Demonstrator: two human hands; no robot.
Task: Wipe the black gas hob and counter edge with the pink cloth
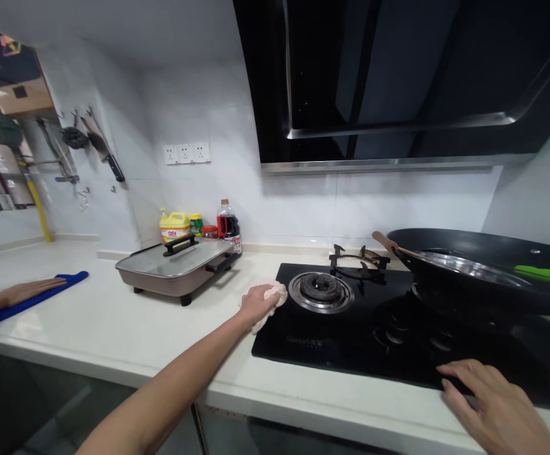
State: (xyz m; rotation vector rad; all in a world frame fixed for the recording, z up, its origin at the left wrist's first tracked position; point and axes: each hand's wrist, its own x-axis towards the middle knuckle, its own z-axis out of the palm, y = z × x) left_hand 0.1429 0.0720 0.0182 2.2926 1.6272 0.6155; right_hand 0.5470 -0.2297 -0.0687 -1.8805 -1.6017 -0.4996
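black glass tops the flat, rectangular hob in front of you, and your left hand is at its left edge, clamped on a pale, crumpled soft cloth. that cloth lies partly under your fingers, just beside the round, metal-rimmed left burner, bunched rather than spread, probably to give you firm pressure where the hob meets the smooth white countertop. the dark, pronged metal pan support stands behind that burner instead of around it, which likely leaves the rim within easy reach. your right hand is well apart from your left and from the cloth, near the hob's front edge, fingers loosely bent with nothing seen in them; perhaps it steadies you, though i cannot tell whether it bears weight. beyond it, the wide black wok rests over the hob's right side. well to your left, a co-worker's hand lies flat on a long blue cloth.
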